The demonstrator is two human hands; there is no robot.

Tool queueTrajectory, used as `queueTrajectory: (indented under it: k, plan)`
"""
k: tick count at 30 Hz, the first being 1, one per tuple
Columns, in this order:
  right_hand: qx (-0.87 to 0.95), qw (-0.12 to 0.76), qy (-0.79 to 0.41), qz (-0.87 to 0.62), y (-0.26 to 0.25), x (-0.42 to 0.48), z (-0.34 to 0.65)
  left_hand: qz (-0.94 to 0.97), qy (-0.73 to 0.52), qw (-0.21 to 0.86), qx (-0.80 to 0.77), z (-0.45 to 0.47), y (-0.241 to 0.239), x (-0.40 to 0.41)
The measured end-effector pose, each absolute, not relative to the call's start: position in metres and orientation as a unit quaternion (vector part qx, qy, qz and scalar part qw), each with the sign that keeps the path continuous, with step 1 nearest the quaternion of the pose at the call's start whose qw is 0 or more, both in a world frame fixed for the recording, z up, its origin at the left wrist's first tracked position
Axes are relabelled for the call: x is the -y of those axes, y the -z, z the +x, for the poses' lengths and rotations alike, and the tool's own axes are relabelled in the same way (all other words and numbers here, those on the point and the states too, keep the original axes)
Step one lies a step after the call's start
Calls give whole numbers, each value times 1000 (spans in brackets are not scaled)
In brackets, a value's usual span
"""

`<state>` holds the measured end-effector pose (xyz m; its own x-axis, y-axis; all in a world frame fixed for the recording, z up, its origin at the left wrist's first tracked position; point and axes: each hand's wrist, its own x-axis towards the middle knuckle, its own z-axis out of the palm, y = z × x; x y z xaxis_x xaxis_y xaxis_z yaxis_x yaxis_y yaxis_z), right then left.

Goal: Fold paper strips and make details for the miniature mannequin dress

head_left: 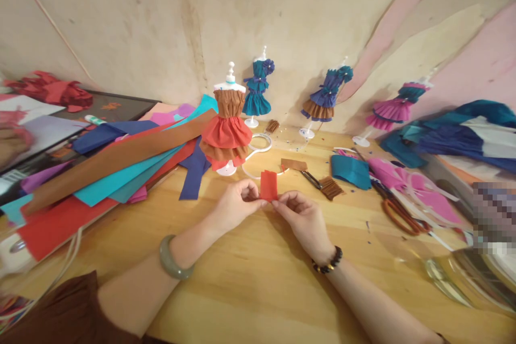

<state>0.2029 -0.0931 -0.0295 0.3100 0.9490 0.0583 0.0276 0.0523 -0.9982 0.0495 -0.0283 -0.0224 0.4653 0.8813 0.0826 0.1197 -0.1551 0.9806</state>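
Observation:
Both my hands pinch a small red piece of fabric (268,185) above the wooden table (250,279). My left hand (234,205), with a green bangle on the wrist, grips its lower left edge. My right hand (302,217), with a dark bead bracelet, grips the lower right edge. Just behind stands a small white mannequin (227,123) in a brown and red layered dress.
Sheets of coloured fabric (108,172) are fanned out at the left. Three more dressed mannequins (258,88) stand along the wall. Orange-handled scissors (397,209), pink pleated pieces (407,185), a teal scrap (350,170) and brown pleated bits (330,188) lie at the right.

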Motion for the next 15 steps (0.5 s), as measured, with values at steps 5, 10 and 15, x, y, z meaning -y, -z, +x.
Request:
queueTrajectory:
  k: [5,10,15]
  plan:
    - [440,577,-403,-558,33,93,204,652,-342,571,-364,50,25,29]
    - [443,574,-414,-551,35,93,203,632,-341,596,-360,49,29,25]
    - [462,578,-403,-539,35,94,200,638,-348,578,-371,49,29,25]
